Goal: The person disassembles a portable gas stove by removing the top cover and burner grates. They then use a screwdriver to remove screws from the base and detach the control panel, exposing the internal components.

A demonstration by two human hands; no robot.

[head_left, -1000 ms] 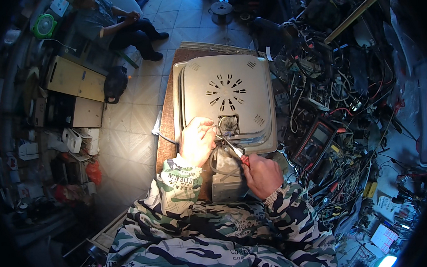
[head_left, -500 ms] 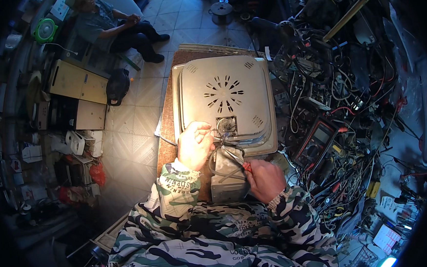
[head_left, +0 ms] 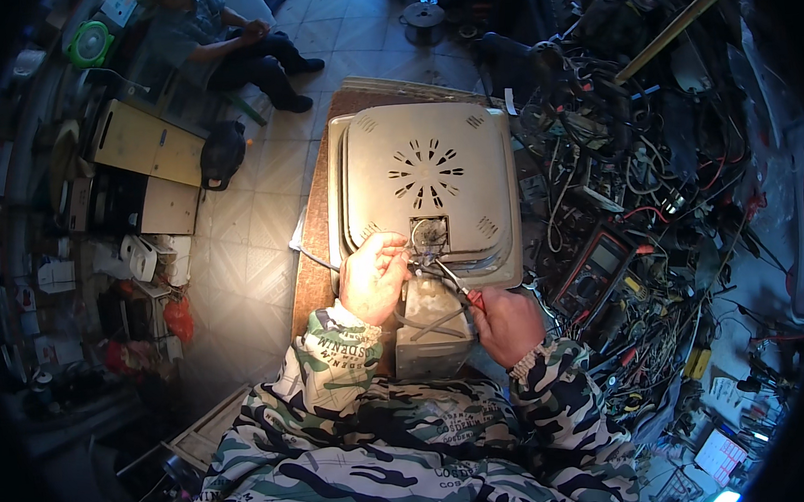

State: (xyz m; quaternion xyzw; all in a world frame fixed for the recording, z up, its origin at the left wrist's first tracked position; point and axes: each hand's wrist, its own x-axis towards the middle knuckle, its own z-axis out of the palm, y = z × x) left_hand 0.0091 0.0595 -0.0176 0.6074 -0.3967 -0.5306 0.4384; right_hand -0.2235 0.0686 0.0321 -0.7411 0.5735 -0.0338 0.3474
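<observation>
A square beige appliance housing lies with its round pattern of vent slots facing up. In its near edge is a small square opening with wires inside. My left hand is closed in a pinch at thin wires just before this opening. My right hand grips a red-handled tool with a slim metal shaft; its exact kind is unclear. The tool's tip points up-left to the wires near my left fingertips. Below, a grey cable loops over a beige-grey box-shaped base.
The housing rests on a brown board. To the right, a multimeter lies among heaped cables and tools. A person sits at the far left, beyond a wooden cabinet and a black bag. A green fan stands behind.
My right hand has moved slightly right, drawing the tool a little with it. My left hand stays at the wires. The whole view has shifted slightly.
</observation>
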